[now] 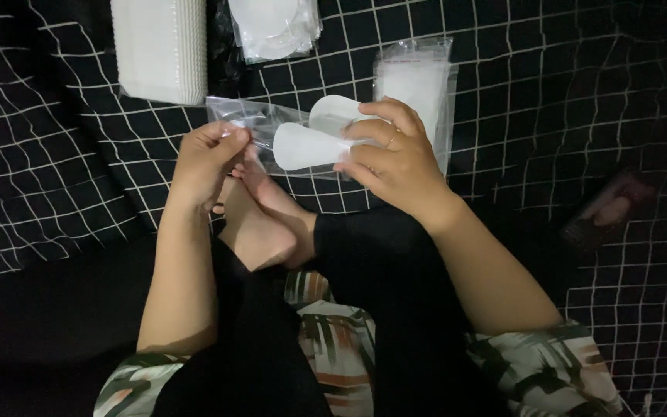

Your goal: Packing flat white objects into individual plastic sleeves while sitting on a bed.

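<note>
A black cloth with a white grid (550, 93) covers the surface all around the hands. Beyond the fingertips, at the far edge, lies a thick stack of white ribbed sheets (162, 48), and just to its right a clear packet of round white pads (273, 27). Directly behind the right hand's knuckles rests a flat clear sleeve filled with white pads (420, 85), partly hidden by those fingers. Well off to the right of the right wrist sits a small dark oblong object (607, 208), too dim to identify. Below the hands, bare feet (268, 220) and black-trousered legs lie crossed, with a leaf-patterned garment (341, 347) nearer the body. The left hand (204, 166) has its thumb and forefinger pinched shut on the left edge of a small clear plastic bag (260, 127), which stretches across the gap between the two hands. The right hand (395, 166) curls its fingers around two white teardrop-shaped pads (306, 145), gripping them at their right ends; their rounded left ends overlap the bag's right part, though whether they are inside its mouth or in front of it cannot be told.
</note>
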